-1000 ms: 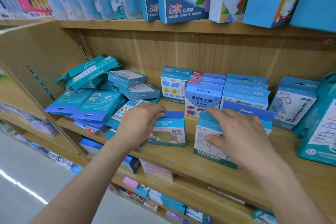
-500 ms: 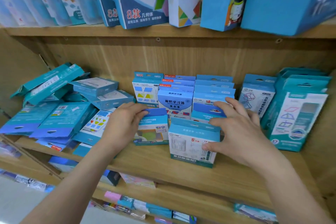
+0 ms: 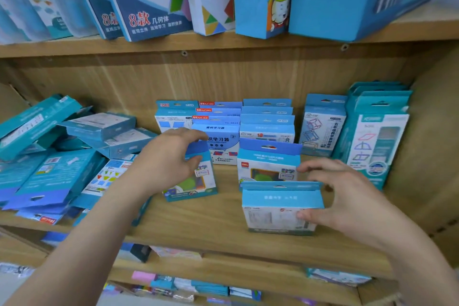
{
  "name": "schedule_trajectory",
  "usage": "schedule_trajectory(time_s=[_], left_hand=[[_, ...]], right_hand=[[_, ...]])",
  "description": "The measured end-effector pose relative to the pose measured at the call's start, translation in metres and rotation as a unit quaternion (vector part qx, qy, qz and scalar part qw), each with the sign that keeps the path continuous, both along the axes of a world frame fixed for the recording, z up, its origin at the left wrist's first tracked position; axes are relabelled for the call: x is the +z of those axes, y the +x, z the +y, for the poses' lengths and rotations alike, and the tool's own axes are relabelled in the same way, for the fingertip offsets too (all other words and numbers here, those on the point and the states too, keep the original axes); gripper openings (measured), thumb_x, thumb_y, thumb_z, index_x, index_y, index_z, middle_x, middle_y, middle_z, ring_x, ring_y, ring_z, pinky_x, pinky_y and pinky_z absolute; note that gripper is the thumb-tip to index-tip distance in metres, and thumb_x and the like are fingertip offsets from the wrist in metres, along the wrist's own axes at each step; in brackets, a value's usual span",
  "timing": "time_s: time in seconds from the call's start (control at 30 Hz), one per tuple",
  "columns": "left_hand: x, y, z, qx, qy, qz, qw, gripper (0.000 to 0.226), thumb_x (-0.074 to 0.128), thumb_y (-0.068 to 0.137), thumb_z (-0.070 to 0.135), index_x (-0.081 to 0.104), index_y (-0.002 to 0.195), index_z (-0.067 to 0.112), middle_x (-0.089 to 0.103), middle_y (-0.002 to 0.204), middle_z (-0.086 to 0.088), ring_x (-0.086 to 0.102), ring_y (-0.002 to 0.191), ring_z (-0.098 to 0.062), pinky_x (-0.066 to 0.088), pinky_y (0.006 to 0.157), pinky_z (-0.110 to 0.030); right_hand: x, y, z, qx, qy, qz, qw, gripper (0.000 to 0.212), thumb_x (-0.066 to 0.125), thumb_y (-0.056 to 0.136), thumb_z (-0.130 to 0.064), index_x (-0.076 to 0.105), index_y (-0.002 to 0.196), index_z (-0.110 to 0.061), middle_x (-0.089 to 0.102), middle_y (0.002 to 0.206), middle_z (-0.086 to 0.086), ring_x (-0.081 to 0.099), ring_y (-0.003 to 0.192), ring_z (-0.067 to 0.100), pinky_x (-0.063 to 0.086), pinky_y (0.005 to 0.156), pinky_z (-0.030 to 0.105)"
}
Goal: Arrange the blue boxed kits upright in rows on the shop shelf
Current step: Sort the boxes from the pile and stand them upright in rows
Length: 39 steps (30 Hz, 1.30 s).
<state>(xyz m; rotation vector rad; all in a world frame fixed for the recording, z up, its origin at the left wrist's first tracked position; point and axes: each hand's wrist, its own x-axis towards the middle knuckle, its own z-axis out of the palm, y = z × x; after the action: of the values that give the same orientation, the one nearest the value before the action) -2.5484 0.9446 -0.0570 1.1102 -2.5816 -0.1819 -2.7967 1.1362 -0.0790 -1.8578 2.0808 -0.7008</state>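
My left hand (image 3: 166, 161) grips the top of a small blue boxed kit (image 3: 196, 181) that stands upright, tilted a little, on the wooden shelf (image 3: 213, 228). My right hand (image 3: 340, 196) holds the right side of another upright blue kit (image 3: 278, 208) near the shelf's front edge, thumb on its front and fingers behind it. Right behind it stands a further blue kit (image 3: 268, 164). Rows of upright blue kits (image 3: 265, 122) fill the back middle. A loose heap of blue kits (image 3: 64, 156) lies flat at the left.
Taller teal boxes (image 3: 375, 134) stand at the right against the shelf's side wall. The shelf above (image 3: 223, 45) carries large leaning boxes that overhang. Lower shelves (image 3: 188, 283) hold more packets. Bare wood shows between the two held kits.
The view has swung right and nearer. My right hand has drawn its kit toward the front edge, uncovering the kit behind it. My left hand has lifted its kit more upright.
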Motion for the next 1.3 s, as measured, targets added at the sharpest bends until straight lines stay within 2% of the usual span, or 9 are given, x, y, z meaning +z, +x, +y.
schedule_trajectory(time_s=[0.1, 0.27, 0.47, 0.67, 0.8, 0.93, 1.0, 1.13, 1.3], left_hand=[[-0.001, 0.001, -0.003, 0.025, 0.040, -0.049, 0.998, 0.067, 0.073, 0.077, 0.034, 0.039, 0.135, 0.035, 0.054, 0.128, 0.007, 0.048, 0.119, -0.016, 0.045, 0.095, -0.040], [0.001, 0.003, -0.005, 0.067, 0.013, -0.128, 0.989, 0.061, 0.076, 0.075, 0.030, 0.049, 0.130, 0.031, 0.061, 0.124, 0.003, 0.055, 0.114, -0.021, 0.048, 0.086, -0.036], [0.025, -0.017, 0.023, -0.067, 0.011, -0.079, 0.995, 0.053, 0.077, 0.076, 0.026, 0.056, 0.125, 0.026, 0.063, 0.119, 0.007, 0.056, 0.111, -0.019, 0.047, 0.088, -0.037], [0.023, -0.072, 0.057, -0.185, -0.006, -0.127, 0.975, 0.055, 0.065, 0.087, 0.033, 0.041, 0.136, 0.027, 0.053, 0.131, 0.006, 0.046, 0.120, -0.017, 0.041, 0.092, -0.032], [-0.002, -0.095, 0.054, -0.213, -0.047, -0.145, 0.965, 0.058, 0.061, 0.088, 0.035, 0.037, 0.140, 0.022, 0.052, 0.132, 0.000, 0.044, 0.123, -0.022, 0.040, 0.098, -0.038], [-0.011, -0.095, 0.051, -0.220, -0.138, -0.090, 0.961, 0.061, 0.071, 0.077, 0.041, 0.049, 0.129, 0.020, 0.050, 0.116, -0.004, 0.043, 0.109, -0.025, 0.045, 0.088, -0.043], [-0.010, -0.095, 0.048, -0.216, -0.167, -0.078, 0.959, 0.073, 0.075, 0.070, 0.047, 0.044, 0.133, 0.026, 0.041, 0.127, -0.003, 0.034, 0.117, -0.022, 0.040, 0.097, -0.042], [-0.004, -0.106, 0.042, -0.200, -0.081, -0.148, 0.965, 0.098, 0.074, 0.067, 0.055, 0.016, 0.144, 0.035, 0.033, 0.143, 0.005, 0.026, 0.130, -0.019, 0.020, 0.112, -0.035], [0.006, -0.118, 0.033, -0.177, -0.010, -0.238, 0.955, 0.092, 0.078, 0.066, 0.049, 0.022, 0.137, 0.033, 0.052, 0.123, 0.004, 0.051, 0.110, -0.022, 0.042, 0.088, -0.035]], right_hand=[[-0.004, -0.005, 0.006, -0.011, 0.015, -0.040, 0.999, 0.044, 0.085, 0.065, -0.035, 0.060, 0.101, -0.041, 0.053, 0.110, -0.031, 0.050, 0.104, -0.006, 0.036, 0.079, 0.004], [-0.003, -0.014, 0.013, -0.061, 0.036, -0.084, 0.994, 0.036, 0.082, 0.070, -0.030, 0.053, 0.086, -0.044, 0.062, 0.094, -0.024, 0.057, 0.090, -0.002, 0.046, 0.072, 0.018], [0.002, -0.031, 0.023, -0.112, 0.063, -0.079, 0.989, 0.044, 0.080, 0.074, -0.022, 0.047, 0.095, -0.042, 0.060, 0.103, -0.017, 0.055, 0.093, -0.002, 0.046, 0.066, 0.018], [0.012, -0.035, 0.033, -0.201, 0.064, -0.026, 0.977, 0.047, 0.076, 0.078, -0.019, 0.045, 0.107, -0.041, 0.063, 0.120, -0.002, 0.058, 0.104, 0.018, 0.051, 0.084, 0.033], [0.011, -0.035, 0.041, -0.237, 0.072, -0.014, 0.969, 0.048, 0.075, 0.079, -0.021, 0.048, 0.118, -0.035, 0.064, 0.121, -0.002, 0.061, 0.103, 0.019, 0.052, 0.082, 0.033], [0.011, -0.032, 0.045, -0.271, 0.072, -0.012, 0.960, 0.054, 0.072, 0.082, -0.023, 0.045, 0.126, -0.036, 0.063, 0.123, -0.002, 0.062, 0.103, 0.018, 0.052, 0.081, 0.031], [0.010, -0.030, 0.045, -0.278, 0.070, -0.016, 0.958, 0.051, 0.071, 0.082, -0.023, 0.045, 0.124, -0.035, 0.064, 0.120, -0.001, 0.062, 0.101, 0.019, 0.053, 0.078, 0.031], [0.009, -0.026, 0.042, -0.291, 0.059, 0.002, 0.955, 0.051, 0.072, 0.082, -0.023, 0.045, 0.125, -0.029, 0.063, 0.123, 0.001, 0.061, 0.106, 0.024, 0.051, 0.082, 0.033], [0.005, -0.022, 0.033, -0.293, 0.043, -0.002, 0.955, 0.053, 0.072, 0.083, -0.024, 0.043, 0.128, -0.028, 0.061, 0.127, 0.003, 0.058, 0.112, 0.024, 0.050, 0.080, 0.032]])
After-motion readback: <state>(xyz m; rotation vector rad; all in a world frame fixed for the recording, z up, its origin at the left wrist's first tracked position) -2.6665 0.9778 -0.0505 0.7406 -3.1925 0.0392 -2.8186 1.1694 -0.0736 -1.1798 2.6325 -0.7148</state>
